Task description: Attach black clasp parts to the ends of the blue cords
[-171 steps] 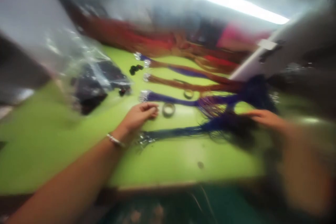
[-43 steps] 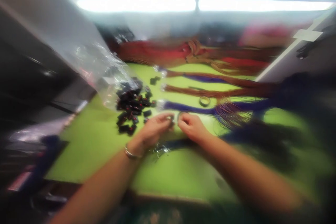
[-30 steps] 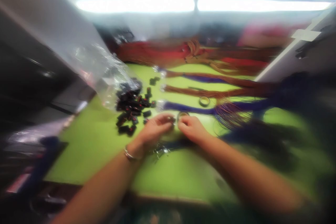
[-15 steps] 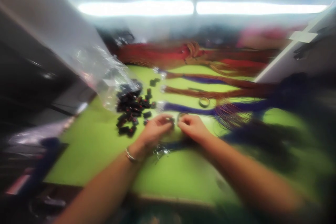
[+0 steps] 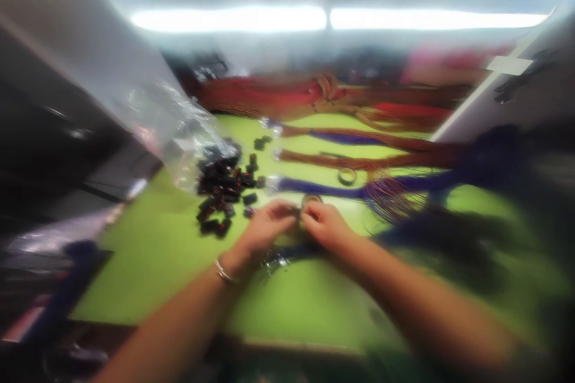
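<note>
My left hand point(image 5: 270, 224) is closed, thumb and fingers pinching a small black connector point(image 5: 296, 210), its details blurred. My right hand point(image 5: 327, 222) is closed too, its fingertips meeting those of the left; whatever they hold is too small to make out. Just behind the right fingers lies a tape roll point(image 5: 311, 198), partly covered. Below the hands, dark blue wires point(image 5: 296, 251) end in shiny metal terminals point(image 5: 276, 263). To the left of my hands is a loose heap of black connectors point(image 5: 224, 185), some with red parts.
A clear plastic bag point(image 5: 179, 131) lies behind the connectors on the green table point(image 5: 153, 263). Blue wire bundles point(image 5: 323, 187) and brown ones point(image 5: 323, 159) stretch off rightward. A second tape roll point(image 5: 347, 176) sits between them. Red wires point(image 5: 269, 93) run along the back.
My hands have come together: the small gap between their fingertips has closed. The whole view has shifted slightly.
</note>
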The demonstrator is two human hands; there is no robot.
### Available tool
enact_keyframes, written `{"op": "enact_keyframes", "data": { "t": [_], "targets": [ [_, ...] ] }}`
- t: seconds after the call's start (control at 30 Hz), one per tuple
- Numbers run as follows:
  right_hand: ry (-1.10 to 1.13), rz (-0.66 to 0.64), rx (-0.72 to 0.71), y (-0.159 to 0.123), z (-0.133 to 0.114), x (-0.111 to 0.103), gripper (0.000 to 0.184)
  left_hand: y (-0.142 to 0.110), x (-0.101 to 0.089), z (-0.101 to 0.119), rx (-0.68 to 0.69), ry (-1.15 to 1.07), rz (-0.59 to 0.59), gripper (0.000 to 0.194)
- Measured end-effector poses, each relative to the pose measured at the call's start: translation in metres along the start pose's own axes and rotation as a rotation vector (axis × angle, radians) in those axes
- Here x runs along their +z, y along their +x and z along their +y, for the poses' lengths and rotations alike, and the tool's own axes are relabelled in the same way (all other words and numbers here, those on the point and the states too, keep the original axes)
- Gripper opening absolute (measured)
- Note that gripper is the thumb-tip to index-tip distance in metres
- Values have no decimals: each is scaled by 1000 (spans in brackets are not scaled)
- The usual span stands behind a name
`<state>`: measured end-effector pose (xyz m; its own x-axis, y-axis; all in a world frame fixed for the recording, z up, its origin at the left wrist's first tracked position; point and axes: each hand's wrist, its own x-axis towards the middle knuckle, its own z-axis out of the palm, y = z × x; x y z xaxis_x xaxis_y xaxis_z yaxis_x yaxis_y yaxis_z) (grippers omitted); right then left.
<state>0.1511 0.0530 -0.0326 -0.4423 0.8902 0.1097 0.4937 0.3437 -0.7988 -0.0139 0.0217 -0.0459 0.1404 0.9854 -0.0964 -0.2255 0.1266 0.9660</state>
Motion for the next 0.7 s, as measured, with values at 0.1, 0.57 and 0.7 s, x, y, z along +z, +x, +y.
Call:
{"op": "enact_keyframes", "data": {
  "t": [0.1, 0.57, 0.7],
  "targets": [
    [-1, -13, 6, 0, -2, -1, 22, 0, 0, 1, 13, 11, -12, 29],
    [-638, -141, -32, 65, -24, -16, 13, 2, -24, 0, -64, 174, -187, 32],
    [-723, -141, -7, 85, -23, -1, 13, 2, -22, -2, -40, 219, -175, 31]
  ]
}}
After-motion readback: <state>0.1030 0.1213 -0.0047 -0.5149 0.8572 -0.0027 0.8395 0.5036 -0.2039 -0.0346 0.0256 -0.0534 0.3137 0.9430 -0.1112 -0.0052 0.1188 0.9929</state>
